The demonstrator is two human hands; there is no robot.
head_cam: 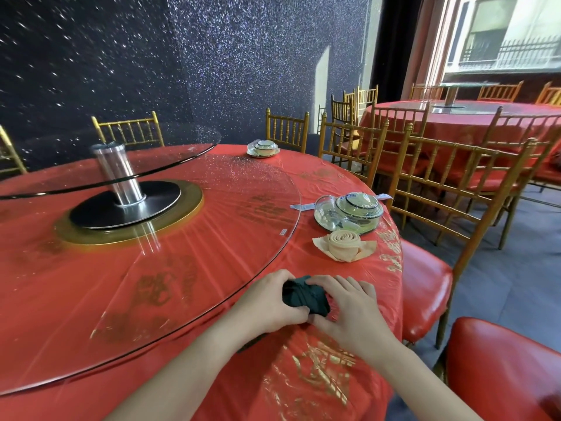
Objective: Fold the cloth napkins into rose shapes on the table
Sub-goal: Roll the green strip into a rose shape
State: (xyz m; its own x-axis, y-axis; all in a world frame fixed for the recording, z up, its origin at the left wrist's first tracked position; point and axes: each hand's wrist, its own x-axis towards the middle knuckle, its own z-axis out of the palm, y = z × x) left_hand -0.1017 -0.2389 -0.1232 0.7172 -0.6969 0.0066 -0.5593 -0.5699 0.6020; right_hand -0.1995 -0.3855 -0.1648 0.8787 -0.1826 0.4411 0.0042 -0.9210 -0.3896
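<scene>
A dark green napkin (305, 296), rolled into a compact bundle, lies on the red tablecloth (318, 375) near the table's front right edge. My left hand (270, 302) grips its left side with curled fingers. My right hand (349, 308) grips its right side, thumb under the roll. Much of the napkin is hidden between my hands. A beige napkin (344, 242) folded into a rose with leaf corners stands on the cloth just beyond them.
A wrapped set of bowls and a glass (349, 211) sits behind the beige rose; another set (262, 148) is at the far edge. A large glass turntable (243, 238) with a metal post (120, 174) fills the centre. Gold chairs (449, 189) with red seats ring the right side.
</scene>
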